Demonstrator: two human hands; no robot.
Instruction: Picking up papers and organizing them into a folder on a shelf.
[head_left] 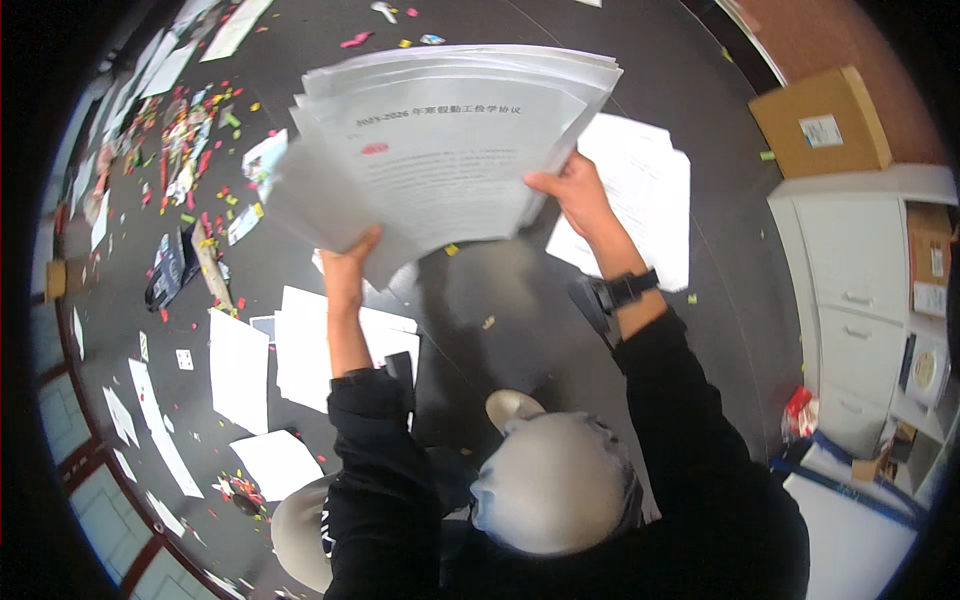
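Note:
A thick stack of printed papers (450,150) is held up in front of me, its sheets slightly fanned at the top and left edges. The front page carries a heading, lines of text and a small red mark. My left hand (348,262) grips the lower left corner, thumb on the front, while one sheet there bends away from the rest. At the right edge, my right hand (578,196) pinches the stack with its thumb on the front page. Below on the floor, a loose pile of sheets (650,210) lies beyond my right hand, and more white papers (305,350) lie under my left forearm.
Colored scraps (185,150) and scattered sheets cover the dark floor (740,300) at left. A dark bag (172,270) lies among them. On the right stands a white cabinet (850,250) with a cardboard box (820,120) behind it. A red packet (800,413) sits beside the cabinet.

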